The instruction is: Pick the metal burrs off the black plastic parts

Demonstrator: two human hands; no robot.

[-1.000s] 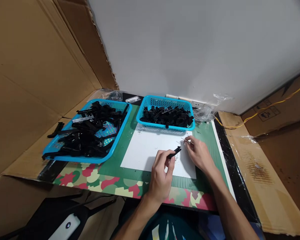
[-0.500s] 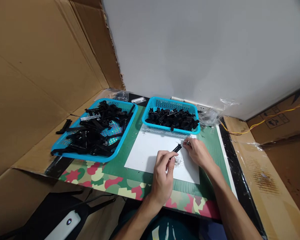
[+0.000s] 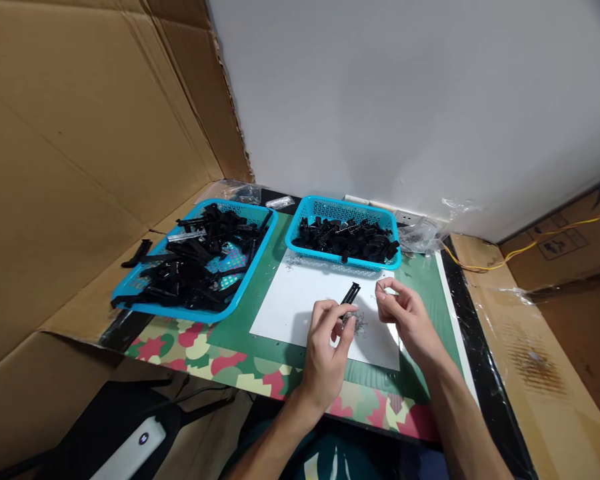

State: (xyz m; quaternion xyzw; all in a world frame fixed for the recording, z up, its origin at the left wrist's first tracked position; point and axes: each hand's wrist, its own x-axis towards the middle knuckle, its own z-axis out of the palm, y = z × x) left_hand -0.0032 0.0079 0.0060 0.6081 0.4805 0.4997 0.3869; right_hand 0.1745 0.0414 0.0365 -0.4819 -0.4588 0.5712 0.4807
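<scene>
My left hand (image 3: 329, 347) is closed around a narrow black plastic part (image 3: 351, 293), whose slotted far end points up and away over the white sheet (image 3: 280, 303). To its right, my right hand (image 3: 403, 312) is in a pinch, thumb against forefinger. A thin wire-like bit seems to show by those fingertips, too small to make out. Beneath the left fingers lies a small heap of fine metal wire pieces (image 3: 360, 325), partly covered by the hand. A few more tiny bits (image 3: 293, 261) lie near the sheet's far left corner.
Black plastic parts fill a blue basket (image 3: 347, 260) behind the sheet and a larger blue tray (image 3: 250, 280) at the left. Cardboard walls (image 3: 80, 133) and a white wall (image 3: 380, 100) enclose the table. A yellow cable (image 3: 525, 249) and a wall socket (image 3: 407, 218) are at the right.
My right hand has drawn back right from the black part's tip and turned, its fingers now pinched. The thin metal tool-like item seen there before no longer shows clearly. The left hand keeps its hold.
</scene>
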